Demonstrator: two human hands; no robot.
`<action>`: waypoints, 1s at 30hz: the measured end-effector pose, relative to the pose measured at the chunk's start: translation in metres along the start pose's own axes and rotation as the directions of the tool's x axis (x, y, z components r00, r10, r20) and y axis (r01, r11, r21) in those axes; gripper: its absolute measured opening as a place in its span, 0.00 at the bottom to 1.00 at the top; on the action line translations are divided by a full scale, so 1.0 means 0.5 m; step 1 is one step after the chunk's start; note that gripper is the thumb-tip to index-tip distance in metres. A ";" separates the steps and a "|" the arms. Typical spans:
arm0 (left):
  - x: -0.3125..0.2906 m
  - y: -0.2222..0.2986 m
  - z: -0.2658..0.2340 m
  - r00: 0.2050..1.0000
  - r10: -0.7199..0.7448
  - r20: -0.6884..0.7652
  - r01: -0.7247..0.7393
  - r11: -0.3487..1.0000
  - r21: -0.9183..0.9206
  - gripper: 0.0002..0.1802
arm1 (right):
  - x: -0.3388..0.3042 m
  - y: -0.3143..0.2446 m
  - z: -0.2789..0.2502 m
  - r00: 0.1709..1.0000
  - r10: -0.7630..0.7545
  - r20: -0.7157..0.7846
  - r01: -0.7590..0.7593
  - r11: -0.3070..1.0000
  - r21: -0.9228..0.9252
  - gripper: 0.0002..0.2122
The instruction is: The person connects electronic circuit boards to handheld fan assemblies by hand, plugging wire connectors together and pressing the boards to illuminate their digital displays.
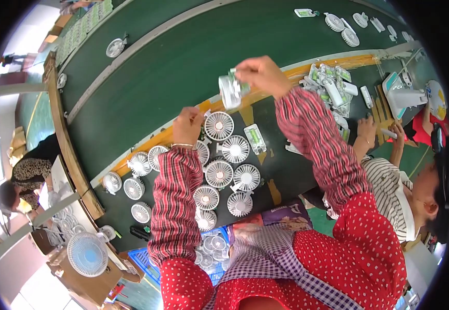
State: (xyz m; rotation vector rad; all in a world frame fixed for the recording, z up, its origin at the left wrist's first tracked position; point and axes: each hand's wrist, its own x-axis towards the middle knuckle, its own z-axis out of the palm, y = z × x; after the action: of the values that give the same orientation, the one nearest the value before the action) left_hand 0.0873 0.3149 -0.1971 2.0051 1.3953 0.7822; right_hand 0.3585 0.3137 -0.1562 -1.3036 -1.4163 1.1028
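My right hand [261,75] is raised over the yellow-edged strip of the bench and grips a small white fan [229,92], slightly blurred, with a green part near the fingertips. My left hand [187,125] is closed, fingers bunched, just left of a round white fan head [218,126]; what it holds, if anything, is hidden. Several more white fan heads [219,173] lie grouped on the dark bench between and around my forearms. Right of them sits an opened white handle shell [255,139] with green inside.
A heap of white handle parts [333,88] lies at right, beside a co-worker's hands [367,132]. Beyond the strip runs a green conveyor belt [172,67] carrying scattered fans. A blue crate [147,266] of fan heads stands near my lap; a wooden post [72,139] borders the left.
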 end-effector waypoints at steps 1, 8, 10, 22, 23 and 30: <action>-0.002 -0.069 0.008 0.998 -0.055 0.025 0.055 0.998 -0.003 0.12 | 0.043 0.019 0.010 0.999 0.018 -0.030 -0.016 0.998 0.065 0.10; 0.007 -0.140 0.073 0.956 -0.284 0.074 0.220 0.859 0.463 0.11 | 0.227 0.199 -0.131 0.966 0.117 -0.230 -0.034 0.941 0.335 0.09; 0.010 -0.155 0.116 0.948 -0.204 0.243 0.072 0.886 0.459 0.11 | 0.242 0.272 -0.265 0.898 0.261 -0.354 -0.100 0.905 0.415 0.10; -0.071 -0.066 0.080 0.982 -0.074 0.176 0.003 0.928 0.373 0.14 | -0.393 0.234 -0.107 0.965 0.144 -0.221 -0.240 0.830 -0.503 0.04; -0.077 -0.062 0.084 0.978 -0.100 0.185 0.009 0.898 0.440 0.14 | -0.417 0.245 -0.092 0.956 0.145 -0.256 -0.277 0.735 -0.619 0.04; -0.079 -0.160 0.070 0.764 -0.407 0.500 0.202 0.888 0.414 0.17 | -0.440 0.236 0.033 0.913 0.320 -0.251 -0.403 0.629 -0.664 0.11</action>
State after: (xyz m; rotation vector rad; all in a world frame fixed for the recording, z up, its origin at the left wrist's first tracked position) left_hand 0.0524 0.2970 -0.2844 1.9326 1.4818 -0.2381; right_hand 0.3777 0.0993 -0.2839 -2.2578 -1.6002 0.7043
